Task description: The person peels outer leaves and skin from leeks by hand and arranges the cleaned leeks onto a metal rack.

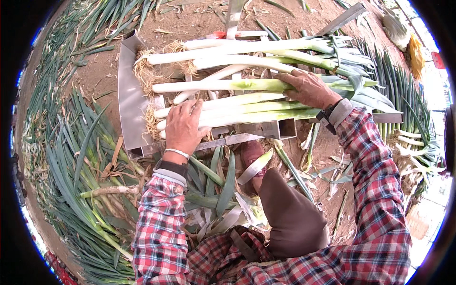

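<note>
Several long leeks (228, 112) lie crosswise on a metal rack, white root ends to the left and green leaves to the right. My left hand (183, 126) is closed over the near stalks close to their roots, thumb pointing right. Farther right, my right hand (308, 88) curls over the stalks where white turns green. Its fingertips are partly hidden among the leaves. Stringy roots (145, 71) hang at the left ends of the stalks, against an upright metal plate (130, 90) on the rack.
Loose green leaves and leeks (85, 180) heap on the ground at left. A bundle of leeks (403, 95) lies at the right. Metal bars (344, 19) stick up at the far side. My bent knee (292, 213) is below the rack, among peeled scraps (256, 167).
</note>
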`<state>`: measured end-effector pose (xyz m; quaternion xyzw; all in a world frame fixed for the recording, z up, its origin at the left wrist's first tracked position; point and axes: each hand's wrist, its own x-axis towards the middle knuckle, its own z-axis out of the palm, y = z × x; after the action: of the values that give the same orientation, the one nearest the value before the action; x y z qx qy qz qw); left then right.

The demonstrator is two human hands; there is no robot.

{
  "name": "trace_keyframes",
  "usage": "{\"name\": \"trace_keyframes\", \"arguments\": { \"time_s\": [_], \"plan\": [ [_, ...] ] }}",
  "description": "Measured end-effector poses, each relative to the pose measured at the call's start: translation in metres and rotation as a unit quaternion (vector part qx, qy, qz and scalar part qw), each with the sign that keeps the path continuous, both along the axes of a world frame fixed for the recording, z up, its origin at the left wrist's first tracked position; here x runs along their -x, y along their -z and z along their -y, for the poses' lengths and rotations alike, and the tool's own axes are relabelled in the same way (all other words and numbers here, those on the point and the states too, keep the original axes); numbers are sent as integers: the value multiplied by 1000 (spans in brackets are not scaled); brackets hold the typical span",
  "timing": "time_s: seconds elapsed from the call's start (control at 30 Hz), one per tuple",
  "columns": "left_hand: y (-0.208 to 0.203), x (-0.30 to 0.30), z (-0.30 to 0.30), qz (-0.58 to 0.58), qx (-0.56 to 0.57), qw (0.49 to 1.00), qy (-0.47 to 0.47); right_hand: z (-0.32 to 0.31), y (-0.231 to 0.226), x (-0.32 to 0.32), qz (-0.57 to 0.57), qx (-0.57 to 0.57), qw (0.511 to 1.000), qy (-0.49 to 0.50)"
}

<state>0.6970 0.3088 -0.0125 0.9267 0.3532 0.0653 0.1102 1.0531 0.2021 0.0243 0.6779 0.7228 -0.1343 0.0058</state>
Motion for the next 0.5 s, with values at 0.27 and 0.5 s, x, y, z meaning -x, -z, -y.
{"name": "trace_keyframes", "arguments": {
  "time_s": [0.27,0.5],
  "plan": [
    [10,4,0,-36,30,999,-14,28,-91,-15,39,-144,987,-66],
    [1,-2,1,-12,20,1000,-9,-47,-126,-63,62,-335,936,-92]
  ]
}}
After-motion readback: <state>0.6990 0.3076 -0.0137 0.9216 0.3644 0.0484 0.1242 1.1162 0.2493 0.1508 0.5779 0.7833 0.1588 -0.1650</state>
